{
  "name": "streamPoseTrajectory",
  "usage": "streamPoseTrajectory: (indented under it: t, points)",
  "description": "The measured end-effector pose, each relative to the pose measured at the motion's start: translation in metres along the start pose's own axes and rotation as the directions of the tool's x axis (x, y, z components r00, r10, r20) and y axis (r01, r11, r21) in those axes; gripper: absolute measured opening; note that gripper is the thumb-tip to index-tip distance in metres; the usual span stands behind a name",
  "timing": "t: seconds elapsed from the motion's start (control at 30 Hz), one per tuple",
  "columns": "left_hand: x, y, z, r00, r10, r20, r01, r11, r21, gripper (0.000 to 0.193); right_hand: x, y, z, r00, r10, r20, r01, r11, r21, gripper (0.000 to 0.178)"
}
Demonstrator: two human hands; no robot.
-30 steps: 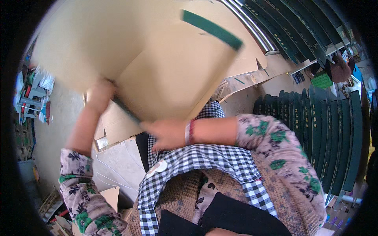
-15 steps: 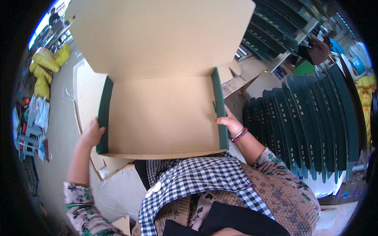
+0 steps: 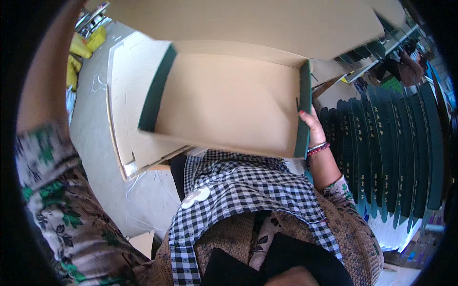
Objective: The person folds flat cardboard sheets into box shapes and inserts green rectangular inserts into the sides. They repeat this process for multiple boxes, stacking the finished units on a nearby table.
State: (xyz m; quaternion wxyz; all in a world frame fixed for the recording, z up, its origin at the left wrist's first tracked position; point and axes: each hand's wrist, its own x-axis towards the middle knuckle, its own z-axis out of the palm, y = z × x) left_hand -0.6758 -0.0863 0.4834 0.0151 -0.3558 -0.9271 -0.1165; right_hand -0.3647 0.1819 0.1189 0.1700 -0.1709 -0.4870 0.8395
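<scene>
A cardboard box (image 3: 234, 100) with brown inner faces and dark green side walls hangs open and tilted in front of my apron. Its big brown lid flap (image 3: 257, 24) stands up at the far side and runs out of the picture. Around the right green wall, my right hand (image 3: 313, 126) grips with the thumb inside and the fingers hidden behind. My left forearm reaches up along the left rim of the view; the hand itself lies outside the picture.
At the right stands a dense row of dark green cardboard pieces (image 3: 381, 152). Behind the box, to the left, is a worktable with flat pale board (image 3: 133, 95). Yellow sacks (image 3: 78, 46) lie on the floor at far left. A person (image 3: 410, 66) is at the far right.
My left hand has let go of the box's left wall and moved up out of view. The box has shifted right and tilted, its left side higher, with my right hand still on it.
</scene>
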Motion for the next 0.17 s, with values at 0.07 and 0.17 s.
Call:
streamPoseTrajectory:
  t: [0.07, 0.17]
  points:
    - [-0.045, -0.017, 0.072, 0.976, 0.178, 0.128, -0.192, 0.975, 0.110, 0.044, 0.008, 0.006, -0.009, 0.993, 0.108, -0.046, -0.102, 0.989, 0.109, 0.066]
    - [-0.117, -0.023, 0.184, 0.920, 0.377, 0.107, -0.377, 0.926, -0.026, 0.054, 0.021, 0.009, -0.020, 0.980, 0.201, 0.000, -0.198, 0.962, 0.186, 0.073]
